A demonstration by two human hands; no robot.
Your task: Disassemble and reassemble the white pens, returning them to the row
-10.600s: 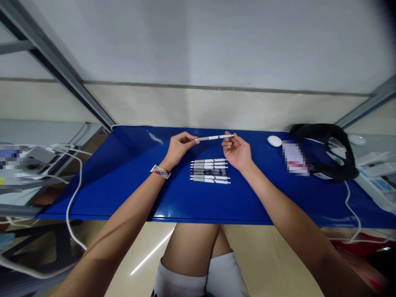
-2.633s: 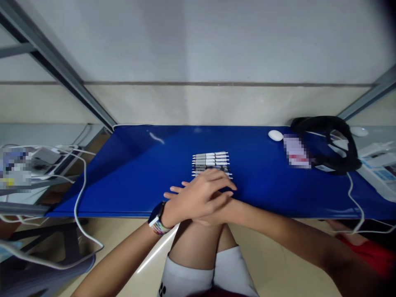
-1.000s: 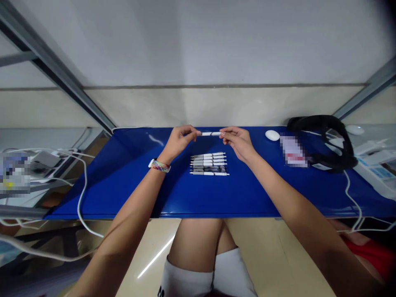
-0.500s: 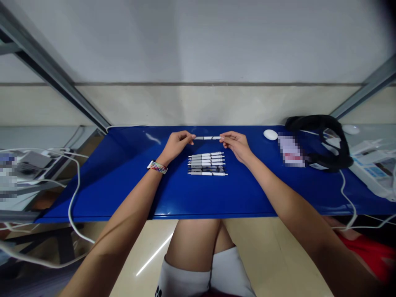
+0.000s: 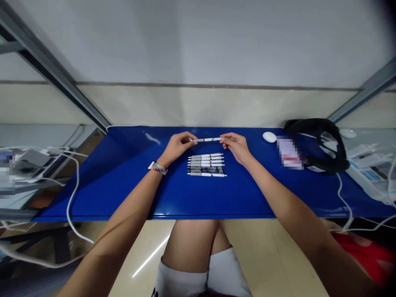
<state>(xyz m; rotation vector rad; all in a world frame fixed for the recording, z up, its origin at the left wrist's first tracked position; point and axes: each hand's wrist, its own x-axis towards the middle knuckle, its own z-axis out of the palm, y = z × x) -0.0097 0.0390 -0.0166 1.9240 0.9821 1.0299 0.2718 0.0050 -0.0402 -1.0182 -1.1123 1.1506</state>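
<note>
A white pen with a grey grip [image 5: 208, 140] is stretched level between my two hands, beyond a row of other pens. My left hand [image 5: 180, 143] pinches its grey tip end between thumb and fingers. At the opposite end, my right hand [image 5: 235, 144] pinches the white end of the same pen. Closer to me, several similar pens [image 5: 206, 160] lie side by side on the blue tabletop [image 5: 213, 198], tips pointing left. One of them looks darker than the rest, and the nearest pen [image 5: 207, 174] lies slightly apart.
To the right are a white computer mouse [image 5: 269, 137], a blurred pinkish packet [image 5: 290, 152] and a black strap-like headset [image 5: 332, 144]. White cables [image 5: 72, 194] hang over the left side. A wall [image 5: 213, 105] rises behind the table, and metal posts [image 5: 89, 105] frame it.
My left fingers have shifted slightly on the pen's tip end, and the pen now tilts a little. The view has moved slightly; the row of pens stays as it was.
</note>
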